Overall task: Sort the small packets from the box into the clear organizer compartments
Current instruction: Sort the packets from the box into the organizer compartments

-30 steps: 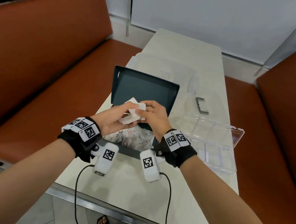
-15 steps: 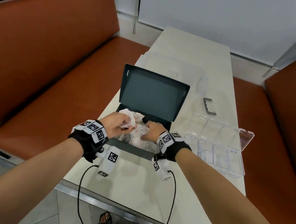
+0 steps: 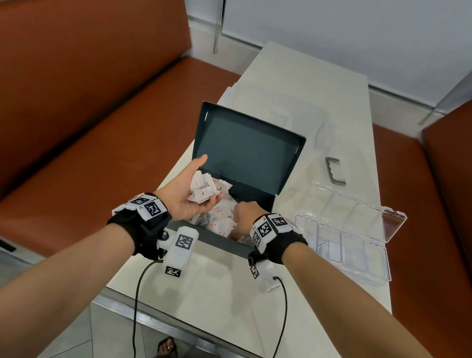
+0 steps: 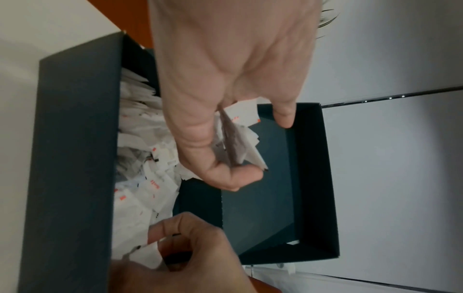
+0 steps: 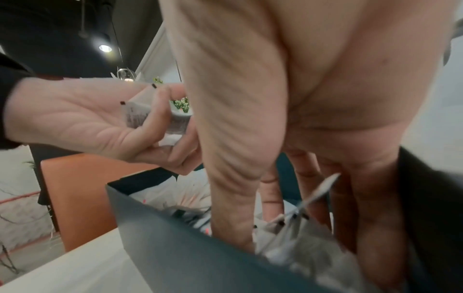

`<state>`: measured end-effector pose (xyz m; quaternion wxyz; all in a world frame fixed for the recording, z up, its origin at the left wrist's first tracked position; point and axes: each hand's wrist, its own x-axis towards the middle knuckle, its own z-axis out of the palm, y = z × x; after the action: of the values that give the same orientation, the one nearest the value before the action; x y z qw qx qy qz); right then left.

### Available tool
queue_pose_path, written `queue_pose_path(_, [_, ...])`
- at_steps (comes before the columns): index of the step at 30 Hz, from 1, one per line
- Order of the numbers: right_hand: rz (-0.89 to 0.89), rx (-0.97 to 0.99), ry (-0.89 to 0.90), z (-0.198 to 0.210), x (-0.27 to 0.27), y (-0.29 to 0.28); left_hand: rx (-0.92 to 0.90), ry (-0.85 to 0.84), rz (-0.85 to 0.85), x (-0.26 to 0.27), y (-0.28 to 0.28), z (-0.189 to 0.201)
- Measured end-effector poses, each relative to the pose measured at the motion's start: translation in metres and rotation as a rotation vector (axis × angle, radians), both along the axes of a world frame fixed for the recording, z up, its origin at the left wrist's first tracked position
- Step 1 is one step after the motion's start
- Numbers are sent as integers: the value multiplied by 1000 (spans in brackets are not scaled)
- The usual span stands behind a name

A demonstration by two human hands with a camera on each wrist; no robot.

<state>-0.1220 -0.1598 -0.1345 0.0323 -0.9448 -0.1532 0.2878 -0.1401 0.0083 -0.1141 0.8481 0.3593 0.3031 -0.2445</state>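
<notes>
While packets are being held in the cupped left hand, one more is being pinched gently from the box by the right hand.

Box: dark teal, inside and out. Packets: white with small red-orange and black print. Organizer: clear, one white label with dark lettering. Counter: off-white. Seats: rust orange. Wrist bands: black, carrying white tags with black square-code patterns. Clip on counter: dark grey.
</notes>
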Motion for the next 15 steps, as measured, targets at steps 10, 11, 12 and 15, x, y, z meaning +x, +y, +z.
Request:
queue_pose_path(10, [-107,252,55,29,11,-28,-44,31,188,-2,-7,-1])
queue_pose_path(11, [-76,229,84,30,10,-31,-36,27,188,-1,-7,-2])
queue_pose_path(12, [-34,185,107,31,8,-32,-10,19,177,-1,-8,-2])
queue_pose_path(15, [70,104,119,30,3,-29,94,9,106,0,-10,-2])
